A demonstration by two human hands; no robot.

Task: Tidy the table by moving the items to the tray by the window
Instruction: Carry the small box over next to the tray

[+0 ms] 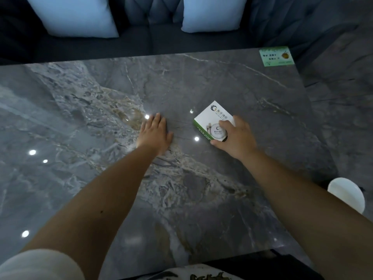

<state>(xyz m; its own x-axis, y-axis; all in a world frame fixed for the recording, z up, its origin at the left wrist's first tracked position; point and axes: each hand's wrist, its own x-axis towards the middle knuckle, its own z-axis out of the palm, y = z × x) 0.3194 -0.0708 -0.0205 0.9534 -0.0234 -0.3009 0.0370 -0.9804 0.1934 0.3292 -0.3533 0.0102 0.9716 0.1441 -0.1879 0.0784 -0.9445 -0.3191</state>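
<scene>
A small white box with a green edge and printed pictures point(212, 118) lies on the grey marble table point(201, 188), right of centre. My right hand point(235, 138) grips its near right corner, thumb under the front edge and fingers on top. My left hand point(155, 134) rests flat on the bare tabletop to the left of the box, palm down, fingers together, holding nothing. No tray or window is in view.
A green sticker or card point(277, 56) sits at the table's far right corner. A dark sofa with two pale blue cushions point(74, 15) stands beyond the far edge. A white round object point(347, 194) sits off the right edge.
</scene>
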